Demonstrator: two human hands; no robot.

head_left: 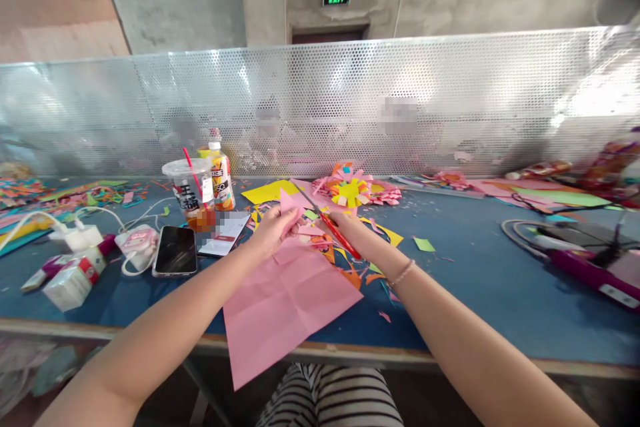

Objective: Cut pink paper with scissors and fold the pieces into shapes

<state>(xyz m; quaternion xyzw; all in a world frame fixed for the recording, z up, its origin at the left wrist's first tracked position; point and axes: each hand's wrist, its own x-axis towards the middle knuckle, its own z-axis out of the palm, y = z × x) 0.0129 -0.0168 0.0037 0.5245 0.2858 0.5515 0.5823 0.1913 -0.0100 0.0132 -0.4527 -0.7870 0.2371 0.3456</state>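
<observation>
While the left hand (pixel 277 230) pinches a folded pink paper piece (pixel 286 202) near frame centre, the right hand (pixel 345 221) grips red-handled scissors (pixel 344 240), blades angled up-left beside that piece. Can't tell if the blades are apart or together, or whether they touch the paper. Creased pink sheet (pixel 295 300) sits lower centre, below both hands, one corner hanging over the table's front edge. Status as far as visible: folding done on that sheet, crease lines clear, no cuts showing on its exposed edges. Can't confirm whether the pinched piece belongs to it; the hand hides the join. Cutting looks partway overall: colored paper scraps (pixel 354 278) lie around the right wrist, plus a green scrap (pixel 424 244) right of centre. Fringed paper flower (pixel 350 192), yellow layer over pink, sits just beyond the right hand and looks assembled. Uncut on my read: most of the creased sheet. Phone (pixel 175 250) and plastic cup (pixel 187 177) are left of centre, clear of the paper.
</observation>
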